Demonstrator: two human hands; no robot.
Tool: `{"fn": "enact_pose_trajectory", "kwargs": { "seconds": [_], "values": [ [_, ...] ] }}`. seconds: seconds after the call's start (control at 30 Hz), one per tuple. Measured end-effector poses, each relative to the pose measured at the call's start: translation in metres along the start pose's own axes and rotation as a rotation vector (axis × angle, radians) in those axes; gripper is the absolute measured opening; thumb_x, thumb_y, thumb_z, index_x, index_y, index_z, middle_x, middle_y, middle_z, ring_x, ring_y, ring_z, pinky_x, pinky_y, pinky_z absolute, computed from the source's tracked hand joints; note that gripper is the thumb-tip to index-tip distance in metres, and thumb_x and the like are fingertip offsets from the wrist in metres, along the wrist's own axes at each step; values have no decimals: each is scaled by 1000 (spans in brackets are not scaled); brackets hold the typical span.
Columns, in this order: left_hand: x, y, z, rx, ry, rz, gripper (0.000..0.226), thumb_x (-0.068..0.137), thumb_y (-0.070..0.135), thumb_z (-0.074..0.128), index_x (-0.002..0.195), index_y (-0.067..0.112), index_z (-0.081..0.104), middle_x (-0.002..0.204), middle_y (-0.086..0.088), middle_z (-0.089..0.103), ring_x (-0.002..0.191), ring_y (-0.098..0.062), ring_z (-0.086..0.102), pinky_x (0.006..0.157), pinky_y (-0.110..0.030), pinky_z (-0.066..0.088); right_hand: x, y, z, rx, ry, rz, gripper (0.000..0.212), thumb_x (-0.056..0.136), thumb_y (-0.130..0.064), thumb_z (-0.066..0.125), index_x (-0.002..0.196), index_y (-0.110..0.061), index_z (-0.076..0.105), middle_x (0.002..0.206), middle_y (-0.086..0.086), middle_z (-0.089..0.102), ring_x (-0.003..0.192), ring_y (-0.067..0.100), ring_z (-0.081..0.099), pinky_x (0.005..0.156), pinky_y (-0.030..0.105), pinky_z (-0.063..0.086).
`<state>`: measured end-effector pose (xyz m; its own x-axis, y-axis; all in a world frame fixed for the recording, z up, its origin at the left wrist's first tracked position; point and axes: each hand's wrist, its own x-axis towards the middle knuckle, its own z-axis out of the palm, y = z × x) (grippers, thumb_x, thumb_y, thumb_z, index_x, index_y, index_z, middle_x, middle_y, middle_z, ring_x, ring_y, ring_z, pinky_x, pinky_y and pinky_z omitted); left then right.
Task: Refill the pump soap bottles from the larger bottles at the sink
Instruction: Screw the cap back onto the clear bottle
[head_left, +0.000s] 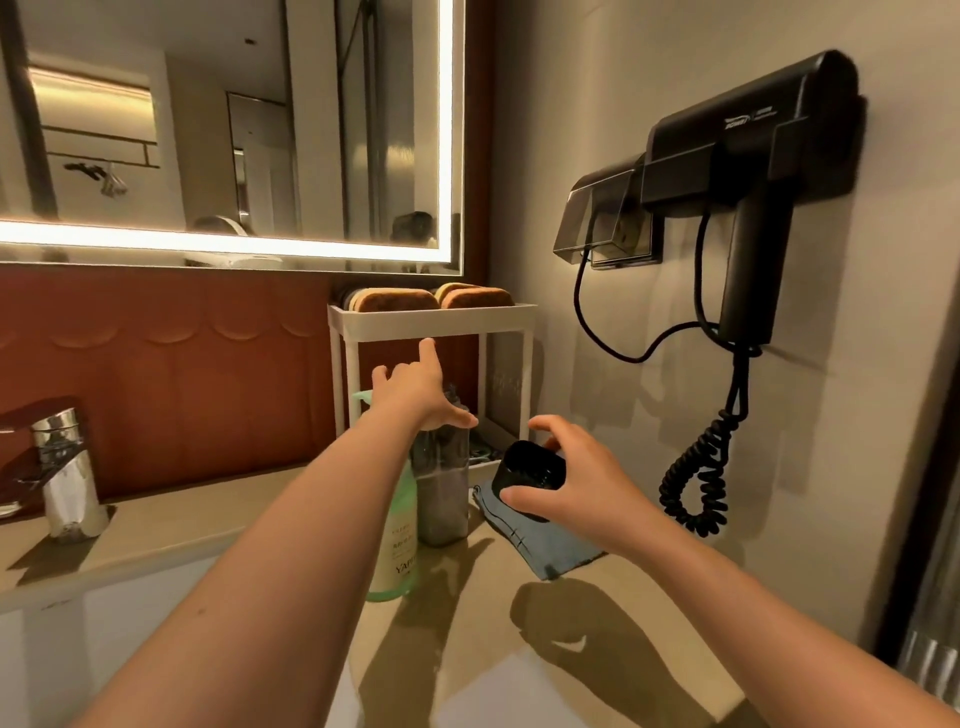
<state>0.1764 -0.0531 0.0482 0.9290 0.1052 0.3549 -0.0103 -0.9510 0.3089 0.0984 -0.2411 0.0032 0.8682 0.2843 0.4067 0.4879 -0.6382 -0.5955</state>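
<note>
**A:** Where are the person's hands in the head view?

**B:** Both arms come in from the bottom edge toward the centre. The left hand (415, 395) sits at the top of a clear bottle (441, 493), with the thumb across its neck and the forefinger pointing up. The palm hides the neck, so it cannot be told whether the hand actually grips.

**A:** And the other?

**B:** The right hand (571, 478), right of centre, pinches a black cap (530, 470) between thumb and fingers. Its hollow side faces the camera, and it is held above a blue cloth (545, 545) on the counter (171, 519).

**A:** The bottles?

**B:** The clear bottle stands at centre with dark liquid in its lower half (the upper half looks see-through). Just beside it on the left is a green-and-white bottle (402, 540), whose green spout shows left of the wrist. Both stand before a white two-tier rack (431, 318) carrying brown sponges (400, 300).

**A:** Anything else?

**B:** A chrome tap (67, 467) is at the left edge and a lit mirror (223, 130) is upper left. A black wall hair dryer (753, 171) with a coiled cord is upper right.
</note>
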Motion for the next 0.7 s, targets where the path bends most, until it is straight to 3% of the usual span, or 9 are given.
{"fn": "enact_pose_trajectory", "kwargs": {
  "seconds": [0.17, 0.3, 0.4, 0.53, 0.7],
  "values": [
    [11, 0, 8, 97, -67, -24, 111, 75, 51, 69, 146, 12, -7, 139, -12, 47, 132, -32, 39, 115, -49, 2, 6, 8, -4, 21, 2, 4, 73, 75, -42, 72, 136, -29, 34, 115, -8, 40, 108, 15, 48, 90, 36, 50],
    [12, 1, 9, 136, -83, 6, 107, 75, 47, 70, 145, 7, 0, 136, -13, 49, 129, -34, 42, 114, -51, 6, 5, 14, -5, 42, -14, 28, 72, 76, -41, 71, 136, -29, 33, 115, -6, 41, 108, 16, 48, 89, 36, 52],
    [11, 6, 7, 132, -116, 20, 106, 73, 47, 73, 144, 6, 5, 136, -14, 48, 126, -34, 44, 112, -49, 19, 4, 17, -6, 42, -8, 39, 72, 76, -42, 71, 136, -30, 33, 117, -7, 40, 109, 16, 48, 89, 35, 51],
    [5, 14, 4, -16, -65, 89, 93, 69, 38, 79, 136, 10, 20, 124, -12, 52, 109, -29, 55, 92, -40, 49, 0, 17, -10, 28, -5, 41, 73, 76, -43, 71, 137, -29, 32, 123, -5, 42, 112, 16, 48, 91, 37, 49],
    [-12, 26, -24, -237, 109, 186, 79, 67, 33, 81, 127, 8, 36, 119, -10, 52, 103, -19, 52, 77, -23, 47, -7, 8, -19, 49, 38, 46, 72, 77, -41, 71, 137, -28, 34, 116, -8, 41, 105, 13, 48, 81, 26, 46]
  ]
}}
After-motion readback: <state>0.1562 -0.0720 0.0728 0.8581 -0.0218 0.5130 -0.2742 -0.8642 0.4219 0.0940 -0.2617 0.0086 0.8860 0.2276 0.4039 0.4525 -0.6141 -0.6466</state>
